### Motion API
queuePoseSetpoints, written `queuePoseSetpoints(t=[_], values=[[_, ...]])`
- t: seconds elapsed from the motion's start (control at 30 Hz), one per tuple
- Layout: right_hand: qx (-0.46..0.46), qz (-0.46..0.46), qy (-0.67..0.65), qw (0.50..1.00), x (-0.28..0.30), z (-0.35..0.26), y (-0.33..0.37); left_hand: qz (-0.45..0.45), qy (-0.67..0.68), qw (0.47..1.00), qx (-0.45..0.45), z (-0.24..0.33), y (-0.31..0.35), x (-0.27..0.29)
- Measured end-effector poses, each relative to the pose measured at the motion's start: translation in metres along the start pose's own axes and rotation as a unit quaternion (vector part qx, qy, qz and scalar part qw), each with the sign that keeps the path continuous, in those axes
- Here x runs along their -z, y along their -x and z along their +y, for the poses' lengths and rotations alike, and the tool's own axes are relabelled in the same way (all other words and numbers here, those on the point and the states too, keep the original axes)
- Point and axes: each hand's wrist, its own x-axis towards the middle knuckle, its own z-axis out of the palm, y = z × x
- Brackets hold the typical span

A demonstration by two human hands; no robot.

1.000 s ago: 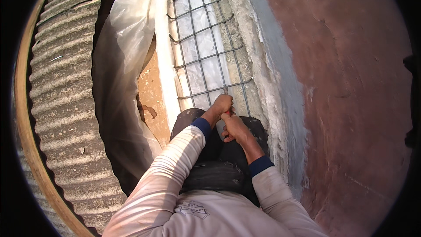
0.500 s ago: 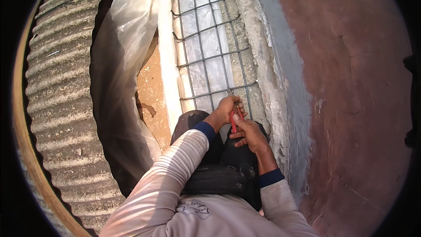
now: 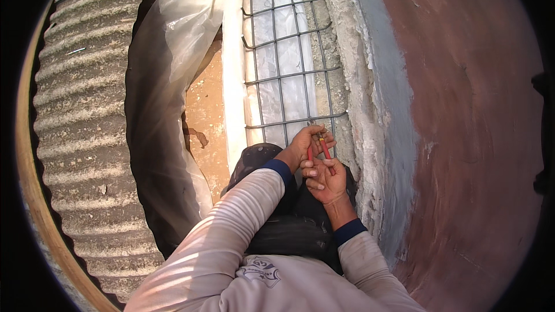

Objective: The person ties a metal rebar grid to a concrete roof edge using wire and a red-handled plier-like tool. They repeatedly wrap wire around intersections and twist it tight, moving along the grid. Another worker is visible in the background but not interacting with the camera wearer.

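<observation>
My right hand (image 3: 327, 184), palm turned up, is wrapped round the spread red handles of a pair of pliers (image 3: 325, 150). The jaws of the pliers point away from me, close to a crossing in the steel bar mesh (image 3: 281, 76). My left hand (image 3: 305, 142) is curled right beside the jaws, just on the near side of the closest cross bar. Its fingertips are pressed together, and what they pinch, if anything, is hidden. The mesh runs away from me in a narrow channel, over a white plastic sheet (image 3: 292, 52).
Rough concrete (image 3: 352, 69) and a reddish-brown wall (image 3: 462, 110) rise along the right. A pale board (image 3: 233, 69) edges the channel on the left. Beyond it are loose clear plastic (image 3: 191, 40), a brown surface (image 3: 207, 115) and corrugated roofing (image 3: 92, 138). My bent knees are below my hands.
The pliers' handles have spread apart, and my right hand has rolled palm-up around them. My left hand stays by the same crossing. The whole view has shifted slightly.
</observation>
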Motion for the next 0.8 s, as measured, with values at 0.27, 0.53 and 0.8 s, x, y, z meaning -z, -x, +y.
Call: queuePoseSetpoints(t=[0.27, 0.53, 0.8], values=[[-0.002, 0.321, 0.854, 0.409, -0.058, 0.003, 0.013, 0.108, -0.049, 0.993, -0.012, -0.013, -0.015, -0.009], [0.057, 0.295, 0.293, 0.908, -0.008, -0.006, 0.003, 0.115, -0.013, 0.993, -0.019, -0.005, 0.009, -0.017], [0.055, 0.387, 0.579, 0.716, -0.041, -0.008, 0.022, -0.016, 0.061, 0.998, -0.01, -0.014, -0.026, 0.004]])
